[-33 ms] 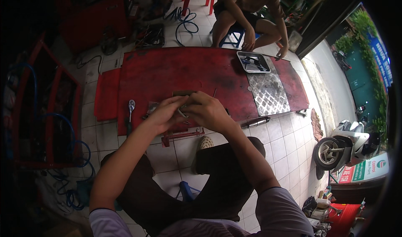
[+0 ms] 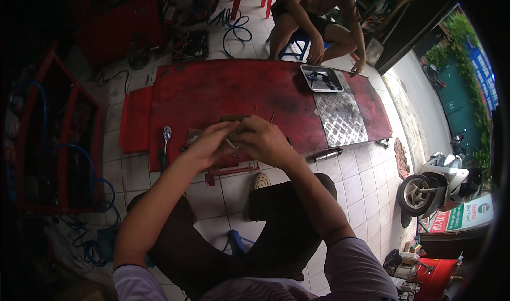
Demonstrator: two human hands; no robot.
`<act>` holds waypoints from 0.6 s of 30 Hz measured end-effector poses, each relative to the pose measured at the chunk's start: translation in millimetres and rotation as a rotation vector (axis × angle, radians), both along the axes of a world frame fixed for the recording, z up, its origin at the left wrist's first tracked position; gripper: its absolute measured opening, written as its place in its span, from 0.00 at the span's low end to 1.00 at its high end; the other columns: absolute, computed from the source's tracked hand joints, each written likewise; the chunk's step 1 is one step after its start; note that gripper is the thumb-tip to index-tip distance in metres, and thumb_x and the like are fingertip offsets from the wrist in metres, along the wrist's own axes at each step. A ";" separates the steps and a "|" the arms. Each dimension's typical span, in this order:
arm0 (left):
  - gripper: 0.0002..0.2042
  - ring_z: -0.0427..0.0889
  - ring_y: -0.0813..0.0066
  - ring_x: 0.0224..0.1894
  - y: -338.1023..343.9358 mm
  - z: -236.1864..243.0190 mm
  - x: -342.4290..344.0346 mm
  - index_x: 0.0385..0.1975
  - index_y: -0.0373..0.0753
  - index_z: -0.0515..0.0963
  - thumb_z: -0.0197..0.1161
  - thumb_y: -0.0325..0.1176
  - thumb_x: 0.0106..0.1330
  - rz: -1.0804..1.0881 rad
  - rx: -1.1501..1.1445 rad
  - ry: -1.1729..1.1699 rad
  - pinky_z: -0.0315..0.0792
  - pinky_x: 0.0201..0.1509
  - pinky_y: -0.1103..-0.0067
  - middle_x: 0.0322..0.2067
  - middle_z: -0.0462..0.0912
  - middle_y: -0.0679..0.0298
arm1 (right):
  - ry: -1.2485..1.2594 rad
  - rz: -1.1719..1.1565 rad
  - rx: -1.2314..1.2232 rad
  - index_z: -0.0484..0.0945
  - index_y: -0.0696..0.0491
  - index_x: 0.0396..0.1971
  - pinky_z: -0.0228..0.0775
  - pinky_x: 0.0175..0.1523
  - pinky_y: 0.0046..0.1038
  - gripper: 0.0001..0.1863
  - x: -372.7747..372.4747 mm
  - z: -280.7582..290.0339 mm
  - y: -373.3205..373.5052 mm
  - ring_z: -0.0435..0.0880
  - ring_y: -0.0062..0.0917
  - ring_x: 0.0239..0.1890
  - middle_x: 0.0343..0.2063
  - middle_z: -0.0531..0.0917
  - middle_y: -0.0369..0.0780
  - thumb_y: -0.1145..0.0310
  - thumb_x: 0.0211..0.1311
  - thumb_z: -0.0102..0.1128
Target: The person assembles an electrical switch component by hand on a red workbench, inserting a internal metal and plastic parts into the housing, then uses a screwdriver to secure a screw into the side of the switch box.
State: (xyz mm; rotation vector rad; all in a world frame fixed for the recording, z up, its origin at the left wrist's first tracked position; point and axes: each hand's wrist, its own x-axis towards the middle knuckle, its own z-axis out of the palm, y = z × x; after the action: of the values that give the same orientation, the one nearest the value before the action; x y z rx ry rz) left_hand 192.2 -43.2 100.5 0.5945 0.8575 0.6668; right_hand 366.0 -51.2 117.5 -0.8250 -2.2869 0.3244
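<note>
My left hand and my right hand meet over the near edge of a red metal workbench, fingers curled together around a small metal part that is mostly hidden by them. Just behind my fingers is a flat darker piece; whether they touch it I cannot tell. To the left of my hands lies a chrome ratchet. A thin rod lies right of them, and small loose bits show beneath.
Across the bench sits a person, near a metal tray of tools and a chequered plate. A red rack and coiled blue hoses stand left. A scooter is at the right by the doorway; a long tool lies at the bench's edge.
</note>
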 end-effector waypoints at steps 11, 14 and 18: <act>0.14 0.78 0.70 0.43 10.1 -21.4 6.4 0.44 0.35 0.71 0.50 0.39 0.67 -0.041 0.025 -0.167 0.76 0.50 0.74 0.41 0.75 0.60 | 0.211 -0.240 -0.081 0.80 0.53 0.34 0.70 0.31 0.25 0.10 15.9 -5.5 2.8 0.77 0.27 0.26 0.26 0.76 0.37 0.79 0.49 0.58; 0.16 0.78 0.68 0.44 16.4 -43.8 3.7 0.44 0.32 0.70 0.50 0.39 0.67 -0.032 0.015 -0.183 0.76 0.50 0.75 0.42 0.75 0.58 | 0.298 -0.374 -0.049 0.80 0.54 0.35 0.69 0.30 0.25 0.10 21.3 -18.8 17.4 0.76 0.25 0.23 0.24 0.76 0.38 0.79 0.50 0.57; 0.16 0.78 0.65 0.44 29.1 -32.7 -1.5 0.44 0.29 0.69 0.49 0.38 0.68 0.014 0.039 -0.202 0.77 0.50 0.75 0.42 0.75 0.56 | 0.259 -0.553 -0.075 0.79 0.55 0.35 0.69 0.32 0.28 0.10 43.5 -36.3 45.1 0.78 0.30 0.26 0.24 0.78 0.41 0.77 0.52 0.56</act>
State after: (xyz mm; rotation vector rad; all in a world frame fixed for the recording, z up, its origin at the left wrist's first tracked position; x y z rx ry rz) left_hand 190.7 -14.2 67.8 0.5463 0.6624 0.7444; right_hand 409.4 -6.2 81.2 -1.3247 -1.7323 0.2453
